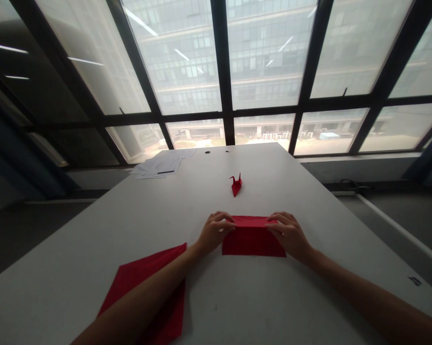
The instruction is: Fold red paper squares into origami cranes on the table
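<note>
A red sheet of paper (pixel 254 241) lies on the white table in front of me, its far part folded over as a lighter red strip. My left hand (pixel 216 230) pinches the left end of that fold between thumb and fingers. At the right end of the fold, my right hand (pixel 287 232) grips the paper in the same way. Beyond the hands stands a small folded red paper crane (pixel 236 185). Another larger red sheet (pixel 140 273) lies at the lower left, partly hidden under my left forearm.
The white table (pixel 201 191) stretches toward tall windows. White papers (pixel 158 164) with a dark pen-like object (pixel 165 172) lie at its far left. Two small dark round spots are near the far edge. A small dark mark (pixel 414 281) shows at the right edge.
</note>
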Demonstrator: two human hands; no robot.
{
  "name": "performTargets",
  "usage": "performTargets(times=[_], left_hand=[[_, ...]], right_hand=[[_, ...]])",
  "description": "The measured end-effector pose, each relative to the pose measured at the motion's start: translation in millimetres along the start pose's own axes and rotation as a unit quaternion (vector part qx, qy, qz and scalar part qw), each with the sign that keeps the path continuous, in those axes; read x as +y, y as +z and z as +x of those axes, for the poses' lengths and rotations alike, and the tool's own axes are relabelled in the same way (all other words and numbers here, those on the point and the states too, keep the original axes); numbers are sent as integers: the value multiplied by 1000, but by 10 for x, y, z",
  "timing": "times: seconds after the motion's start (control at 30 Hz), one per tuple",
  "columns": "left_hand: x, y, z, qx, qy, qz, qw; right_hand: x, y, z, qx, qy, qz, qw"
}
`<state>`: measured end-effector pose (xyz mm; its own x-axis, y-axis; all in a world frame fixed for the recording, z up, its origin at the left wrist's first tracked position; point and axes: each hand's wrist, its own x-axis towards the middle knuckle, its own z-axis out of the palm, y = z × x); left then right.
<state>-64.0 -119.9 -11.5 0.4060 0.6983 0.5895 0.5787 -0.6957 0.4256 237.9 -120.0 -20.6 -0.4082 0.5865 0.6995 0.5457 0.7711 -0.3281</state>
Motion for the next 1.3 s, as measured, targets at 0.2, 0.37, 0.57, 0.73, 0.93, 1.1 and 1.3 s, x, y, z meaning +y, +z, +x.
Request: performTargets(times=[0.2, 0.37, 0.57, 0.73, 0.93, 1.1, 1.3], left_hand=[[54, 16, 14, 7, 19, -5, 1000], [20, 38, 17, -28, -19, -4, 999], [23, 57, 37, -28, -38, -25, 999], [33, 51, 34, -38, -29, -33, 998], [49, 44, 46, -41, -54, -54, 996], [84, 12, 73, -56, -90, -80, 991], [46, 34, 65, -55, -92, -62, 992]], right_hand=[[-44, -5, 20, 26, -2, -21, 999], [12, 54, 3, -33, 21, -14, 999], [62, 87, -16, -45, 56, 3, 997], [75, 94, -15, -46, 63, 21, 997], [59, 93, -7, -55, 89, 54, 993], [86, 106, -11, -24, 134, 49, 989], [102, 97, 3, -16, 138, 50, 989]])
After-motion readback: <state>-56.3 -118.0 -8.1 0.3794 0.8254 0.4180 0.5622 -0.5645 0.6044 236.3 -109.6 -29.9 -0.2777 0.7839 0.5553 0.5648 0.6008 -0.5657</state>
